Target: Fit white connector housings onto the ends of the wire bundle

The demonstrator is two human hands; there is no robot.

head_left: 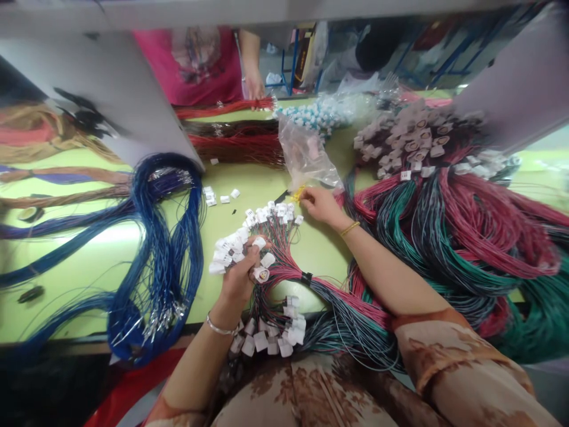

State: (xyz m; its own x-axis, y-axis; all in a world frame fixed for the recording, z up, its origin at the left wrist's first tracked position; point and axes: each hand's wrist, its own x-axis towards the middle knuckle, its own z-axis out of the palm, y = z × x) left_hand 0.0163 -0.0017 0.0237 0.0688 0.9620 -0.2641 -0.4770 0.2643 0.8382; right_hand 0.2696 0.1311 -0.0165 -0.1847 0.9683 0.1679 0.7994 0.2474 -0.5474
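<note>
My left hand (242,274) is closed around a bunch of wires ending in white plastic connectors (227,248). More white connectors of the same bundle fan out on the table (320,243) just beyond that hand, and others hang near my body. A dark tie (306,277) gathers the red, black and green wires (351,305), which run toward my right arm. Past the fanned connectors, my right hand (316,204) has its fingertips pinched at a small yellow thing (297,194), too small to make out. A clear plastic bag (306,157) lies right behind it.
Blue wire bundles (164,237) lie at the left. Large coils of red, black and green wire (444,225) fill the right, with a heap of white connectors (418,136) behind. Loose white connectors (224,199) sit mid-table. Across, another person's hand (254,86) touches red wires (222,109).
</note>
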